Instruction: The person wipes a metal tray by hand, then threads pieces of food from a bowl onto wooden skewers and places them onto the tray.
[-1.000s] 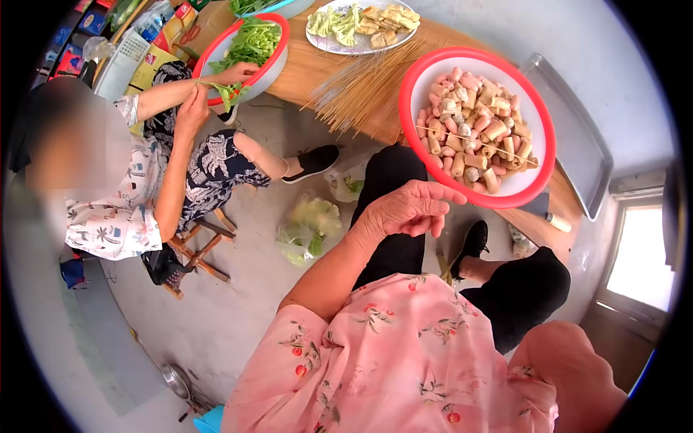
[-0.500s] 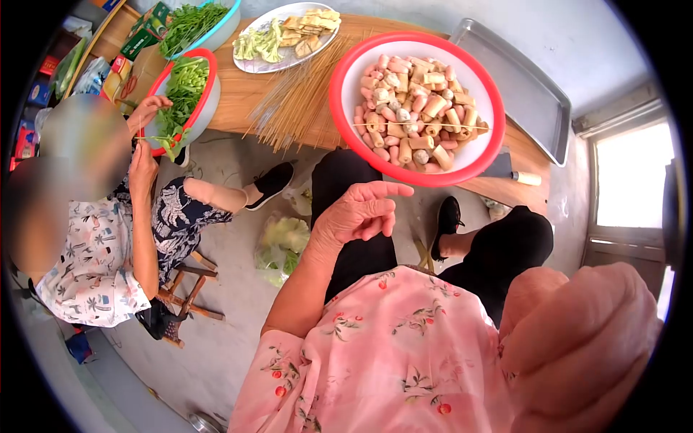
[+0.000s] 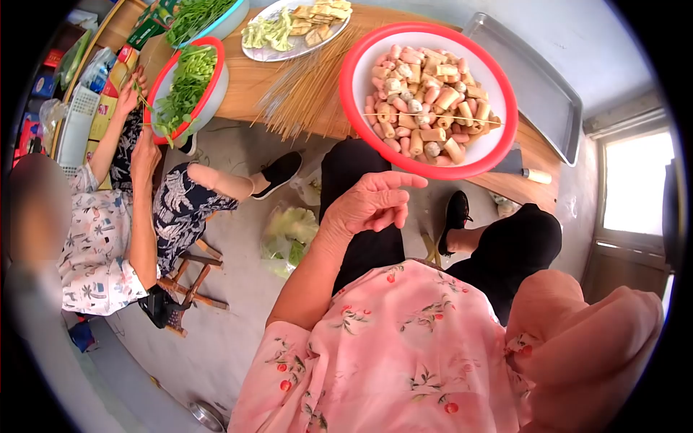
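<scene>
My left hand [image 3: 374,203] is held over my lap, just below the red-rimmed bowl [image 3: 355,128]. Its index finger points out and the other fingers are loosely bent, with nothing visible in them. Pink and tan short pieces [image 3: 433,133] fill the bowl. A thin wooden skewer [image 3: 372,114] lies across them, and some pieces near its right end look threaded. My right arm [image 3: 610,325] is raised close to the camera at the lower right; its hand is out of the frame.
Loose skewers [image 3: 307,86], an oval plate [image 3: 271,54] and a metal tray [image 3: 520,79] are on the table. A knife [image 3: 536,175] lies beside the bowl. At left a seated person [image 3: 101,252] handles greens by another red-rimmed bowl [image 3: 217,72]. A plastic bag [image 3: 287,238] lies on the floor.
The camera view has shifted, moving the table and bowl leftward overall. My raised right arm shows more at the lower right. My left hand keeps nearly the same pose. The other person's hands have moved apart.
</scene>
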{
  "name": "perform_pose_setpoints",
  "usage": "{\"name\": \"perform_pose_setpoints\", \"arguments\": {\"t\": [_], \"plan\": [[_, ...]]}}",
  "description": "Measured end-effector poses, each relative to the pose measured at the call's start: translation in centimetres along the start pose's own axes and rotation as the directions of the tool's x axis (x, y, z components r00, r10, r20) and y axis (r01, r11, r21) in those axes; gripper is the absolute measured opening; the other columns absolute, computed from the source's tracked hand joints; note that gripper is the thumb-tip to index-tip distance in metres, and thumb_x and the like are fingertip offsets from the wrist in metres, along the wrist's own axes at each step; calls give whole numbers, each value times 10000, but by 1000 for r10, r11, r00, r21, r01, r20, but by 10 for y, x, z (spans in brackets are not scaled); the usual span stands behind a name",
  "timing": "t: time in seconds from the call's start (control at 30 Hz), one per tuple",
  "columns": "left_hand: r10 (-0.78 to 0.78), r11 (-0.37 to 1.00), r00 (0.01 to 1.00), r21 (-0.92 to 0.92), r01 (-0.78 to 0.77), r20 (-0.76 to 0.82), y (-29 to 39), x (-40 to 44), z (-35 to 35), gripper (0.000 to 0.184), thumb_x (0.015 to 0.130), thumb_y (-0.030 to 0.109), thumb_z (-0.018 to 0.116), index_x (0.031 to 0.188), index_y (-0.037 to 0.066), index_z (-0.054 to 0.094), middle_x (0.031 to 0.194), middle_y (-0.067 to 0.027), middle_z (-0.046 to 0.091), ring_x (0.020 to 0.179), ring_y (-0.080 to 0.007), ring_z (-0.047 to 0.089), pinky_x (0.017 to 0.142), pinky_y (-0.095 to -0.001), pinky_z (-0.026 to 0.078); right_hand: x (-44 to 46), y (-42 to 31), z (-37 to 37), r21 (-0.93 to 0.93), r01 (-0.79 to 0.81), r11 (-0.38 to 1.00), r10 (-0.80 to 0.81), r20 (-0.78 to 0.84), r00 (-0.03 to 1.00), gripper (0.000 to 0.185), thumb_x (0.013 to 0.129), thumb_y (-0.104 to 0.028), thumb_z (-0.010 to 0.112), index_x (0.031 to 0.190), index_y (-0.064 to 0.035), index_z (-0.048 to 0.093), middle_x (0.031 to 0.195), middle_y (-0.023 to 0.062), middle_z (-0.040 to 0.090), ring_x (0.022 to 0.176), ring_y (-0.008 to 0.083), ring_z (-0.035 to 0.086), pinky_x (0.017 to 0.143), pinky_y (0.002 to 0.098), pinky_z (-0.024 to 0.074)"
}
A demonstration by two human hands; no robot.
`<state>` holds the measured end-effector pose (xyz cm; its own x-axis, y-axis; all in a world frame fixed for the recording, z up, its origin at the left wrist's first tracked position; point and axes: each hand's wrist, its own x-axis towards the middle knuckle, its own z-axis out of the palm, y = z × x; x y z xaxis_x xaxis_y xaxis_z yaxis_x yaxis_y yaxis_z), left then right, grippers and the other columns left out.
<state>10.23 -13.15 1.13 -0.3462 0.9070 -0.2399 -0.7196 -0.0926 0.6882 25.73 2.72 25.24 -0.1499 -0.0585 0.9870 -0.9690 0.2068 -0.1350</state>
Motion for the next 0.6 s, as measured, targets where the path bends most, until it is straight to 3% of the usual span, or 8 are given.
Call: {"name": "perform_pose_setpoints", "arguments": {"t": [0.23,0.6], "plan": [[-9,1000,999,5,9,42,-3,-1,-2,361,897,110,534,1218,-51,497,644,-125,621,353,-56,457,331,-150,324,3,3,16,8,-9,1000,9,70,998,215,763,-218,542,886,-41,536,546,-45,408,447,88,385,479,256,333],[-24,998,999,62,25,-21,-5,-1,-3,358,897,117,541,1222,-25,496,631,-103,616,330,-55,425,300,-156,284,0,3,44,-23,-21,999,27,249,968,257,730,-192,560,915,-14,558,548,-35,414,455,93,402,480,253,340]]}}
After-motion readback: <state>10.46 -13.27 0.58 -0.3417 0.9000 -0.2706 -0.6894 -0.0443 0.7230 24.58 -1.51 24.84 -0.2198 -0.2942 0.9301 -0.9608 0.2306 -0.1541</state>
